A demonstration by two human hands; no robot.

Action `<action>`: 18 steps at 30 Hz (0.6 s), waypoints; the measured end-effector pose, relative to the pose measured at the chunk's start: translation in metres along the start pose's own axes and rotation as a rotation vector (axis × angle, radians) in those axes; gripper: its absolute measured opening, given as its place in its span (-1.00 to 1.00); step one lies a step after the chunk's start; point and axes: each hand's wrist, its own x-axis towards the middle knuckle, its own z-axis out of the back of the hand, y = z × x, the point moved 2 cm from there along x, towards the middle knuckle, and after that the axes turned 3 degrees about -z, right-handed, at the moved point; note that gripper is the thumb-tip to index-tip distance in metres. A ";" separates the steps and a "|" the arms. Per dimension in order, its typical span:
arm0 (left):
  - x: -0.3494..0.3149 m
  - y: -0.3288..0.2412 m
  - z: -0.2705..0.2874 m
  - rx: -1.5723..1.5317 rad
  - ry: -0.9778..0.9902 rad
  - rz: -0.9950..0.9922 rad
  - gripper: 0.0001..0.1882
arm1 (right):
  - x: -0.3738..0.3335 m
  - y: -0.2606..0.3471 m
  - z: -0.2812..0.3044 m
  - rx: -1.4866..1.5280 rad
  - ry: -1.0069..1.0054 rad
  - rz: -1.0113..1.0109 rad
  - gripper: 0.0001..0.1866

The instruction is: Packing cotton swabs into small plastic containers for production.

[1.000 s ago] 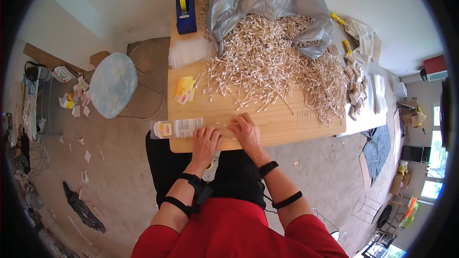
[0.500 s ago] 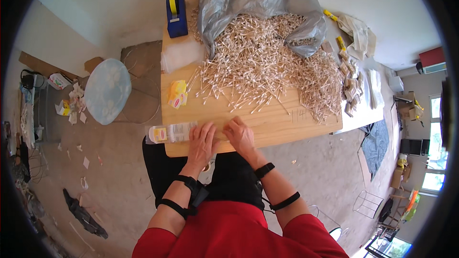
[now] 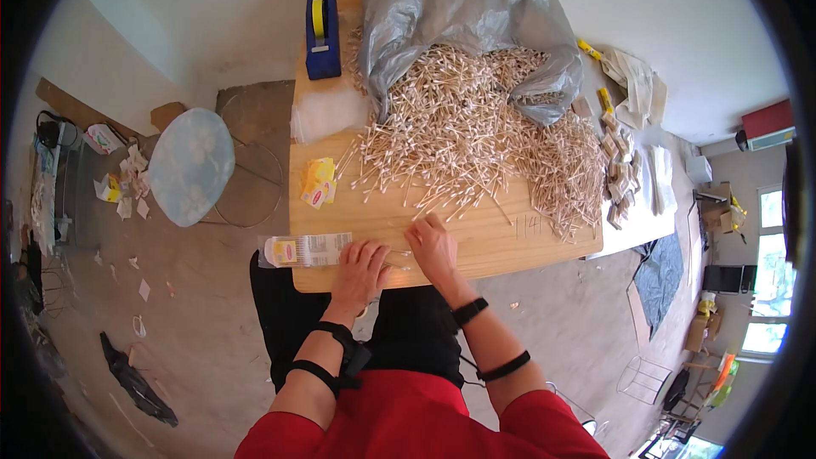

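Observation:
A clear plastic bag of cotton swabs (image 3: 314, 248) with a yellow-and-white card lies along the near left edge of the wooden table. My left hand (image 3: 359, 274) is over the bag's right end, fingers close together and gripping it. A few loose cotton swabs (image 3: 399, 260) lie between my hands, their tips near my left fingers. To the right, my right hand (image 3: 433, 253) is closed just above the tabletop, its fingertips bent together; what they hold, if anything, is too small to make out. Beyond my hands spreads a big heap of cotton swabs (image 3: 450, 127).
A grey plastic sack (image 3: 476, 0) opens over the heap. At left are a blue tape dispenser (image 3: 323, 42), clear bags (image 3: 327, 115) and yellow cards (image 3: 318, 180). Bundled swabs (image 3: 622, 161) lie at right on a white surface. A pale blue stool (image 3: 191, 166) stands left of the table (image 3: 476, 259).
My right hand has shifted slightly right and away from my left hand, uncovering loose swabs between them. My left hand stays on the bag. The whole view has tipped a little.

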 end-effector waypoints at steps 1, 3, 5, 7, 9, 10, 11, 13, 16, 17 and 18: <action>-0.001 0.000 0.000 -0.003 0.001 0.007 -0.53 | -0.011 -0.001 0.003 0.091 -0.013 -0.024 -0.92; -0.001 0.000 0.001 -0.026 -0.013 -0.001 -0.52 | -0.017 -0.004 0.007 0.141 -0.042 -0.083 -0.90; 0.002 0.000 0.004 -0.022 -0.016 0.001 -0.52 | -0.009 -0.009 0.010 0.121 -0.169 -0.247 -0.86; 0.002 -0.001 0.005 -0.021 -0.018 -0.007 -0.53 | 0.010 0.000 0.012 0.030 -0.223 -0.253 -0.81; 0.005 -0.002 0.004 -0.041 -0.037 -0.003 -0.53 | 0.023 -0.003 0.007 -0.096 -0.198 -0.324 -0.80; 0.004 -0.001 0.004 -0.040 -0.039 -0.003 -0.53 | 0.024 -0.004 0.006 -0.096 -0.200 -0.322 -0.80; 0.004 -0.001 0.004 -0.048 -0.042 -0.006 -0.53 | 0.023 -0.005 0.004 -0.123 -0.159 -0.342 -0.82; 0.003 -0.001 0.003 -0.057 -0.052 0.004 -0.53 | 0.016 -0.014 0.002 -0.154 -0.111 -0.350 -0.84; 0.000 -0.001 0.004 -0.059 -0.038 0.007 -0.53 | -0.007 -0.031 0.013 -0.023 -0.071 -0.244 -0.90; 0.000 -0.001 0.004 -0.052 -0.039 0.009 -0.52 | -0.014 -0.033 0.016 0.047 -0.051 -0.200 -0.93; 0.000 -0.002 0.004 -0.048 -0.035 0.004 -0.52 | -0.018 -0.030 0.020 0.116 -0.036 -0.164 -0.95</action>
